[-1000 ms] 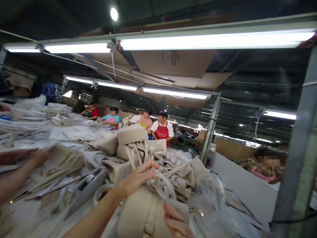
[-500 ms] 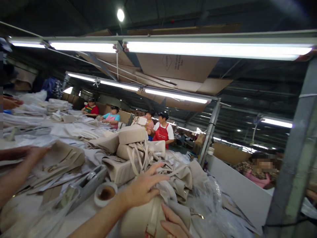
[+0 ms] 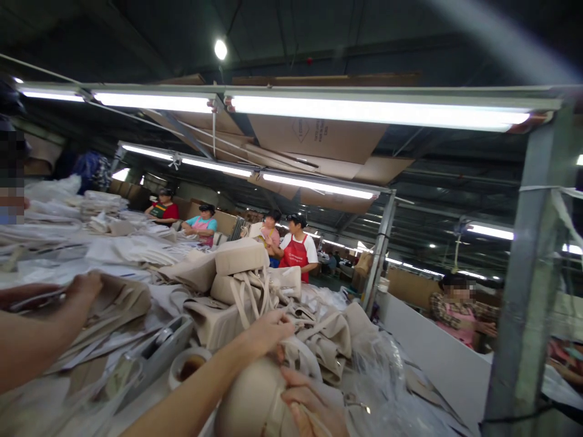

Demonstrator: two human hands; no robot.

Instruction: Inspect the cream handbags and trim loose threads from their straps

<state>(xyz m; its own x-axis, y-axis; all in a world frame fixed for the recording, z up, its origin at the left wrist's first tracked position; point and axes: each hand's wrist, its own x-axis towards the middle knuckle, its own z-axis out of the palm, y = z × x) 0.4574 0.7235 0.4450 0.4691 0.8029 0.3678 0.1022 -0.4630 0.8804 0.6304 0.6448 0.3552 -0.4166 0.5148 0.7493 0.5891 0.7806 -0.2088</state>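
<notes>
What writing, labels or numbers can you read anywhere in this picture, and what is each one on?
No text here is legible enough to quote.
On the cardboard sheet overhead: a diamond mark and lines of print, too blurred to read.
On the red apron of a far worker: white print, too small to read.
On the beige bag under the left hand and right hand: no print shows.

Left hand (image 3: 266, 332) resting on rounded beige bag (image 3: 243, 400), right hand (image 3: 312, 408) gripping it, heaped bags (image 3: 239, 258) behind, tape roll (image 3: 186, 367) beside.
</notes>
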